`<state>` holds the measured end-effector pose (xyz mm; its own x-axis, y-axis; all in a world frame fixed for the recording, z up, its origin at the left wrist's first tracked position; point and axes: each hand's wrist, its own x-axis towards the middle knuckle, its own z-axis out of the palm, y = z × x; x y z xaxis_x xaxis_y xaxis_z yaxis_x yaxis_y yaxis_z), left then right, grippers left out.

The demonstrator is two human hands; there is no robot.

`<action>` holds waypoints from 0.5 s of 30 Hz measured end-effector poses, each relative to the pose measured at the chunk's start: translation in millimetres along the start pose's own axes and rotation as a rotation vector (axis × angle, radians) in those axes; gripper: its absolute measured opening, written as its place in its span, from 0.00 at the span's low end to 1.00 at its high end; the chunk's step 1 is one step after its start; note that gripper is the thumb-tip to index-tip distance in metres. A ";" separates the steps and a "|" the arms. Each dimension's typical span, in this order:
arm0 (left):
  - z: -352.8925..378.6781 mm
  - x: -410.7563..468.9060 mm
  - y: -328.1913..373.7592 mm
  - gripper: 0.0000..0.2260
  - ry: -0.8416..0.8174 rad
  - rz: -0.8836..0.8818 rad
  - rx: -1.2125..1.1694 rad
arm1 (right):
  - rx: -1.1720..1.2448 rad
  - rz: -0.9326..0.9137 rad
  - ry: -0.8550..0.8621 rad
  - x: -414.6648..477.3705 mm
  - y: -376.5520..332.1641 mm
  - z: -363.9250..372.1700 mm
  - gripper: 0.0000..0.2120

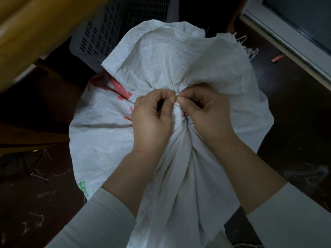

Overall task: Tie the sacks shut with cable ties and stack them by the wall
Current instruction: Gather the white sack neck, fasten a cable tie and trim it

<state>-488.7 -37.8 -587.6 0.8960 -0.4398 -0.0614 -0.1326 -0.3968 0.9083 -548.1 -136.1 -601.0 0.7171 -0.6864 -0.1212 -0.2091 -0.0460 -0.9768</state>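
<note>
- The left hand (pixel 152 119) comes in from the near side with its forearm angled up and inward. The back of the hand faces the camera, and the fingers are curled with the thumb tip pressed to the bunched cloth.
- The right hand (pixel 206 113) mirrors it from the other side, knuckles up and fingers curled. Its thumb and forefinger pinch the same bunch.
- The two thumbs nearly touch at the pinch point. Both hands are closed narrowly on the gathered neck of the sack (pixel 161 59). Whether a cable tie lies between the fingertips is too small to tell.
- Pale sleeves (pixel 100 221) cover both forearms up to just short of the wrists.
- The white woven sack, printed in red and green, stands on the dark floor (pixel 35 176) directly below the camera.
- Its tight folds run from the near side away to the hands, so the neck's long axis points away from the person. Beyond the pinch the loose, frayed mouth fans out toward a grey perforated basket (pixel 100 33).
- The sack's body bulges to the left of the hands.
- Wooden furniture (pixel 35 33) crosses the far left corner, and a red scrap (pixel 277 58) lies on the floor at the far right.
</note>
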 end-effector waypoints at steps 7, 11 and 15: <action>-1.9 -1.5 -1.4 0.06 0.042 -0.021 -0.050 | -0.066 -0.048 0.007 3.7 -0.5 3.6 0.04; -3.7 -2.9 4.5 0.07 0.054 -0.059 -0.134 | -0.155 -0.106 -0.004 5.5 2.3 4.4 0.05; -6.7 -2.9 6.7 0.15 0.056 -0.088 -0.171 | -0.233 -0.178 -0.032 4.3 1.7 2.7 0.04</action>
<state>-489.3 -33.8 -578.6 0.9238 -0.3621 -0.1246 0.0166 -0.2873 0.9577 -543.6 -137.1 -603.7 0.7761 -0.6295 0.0389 -0.2230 -0.3317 -0.9166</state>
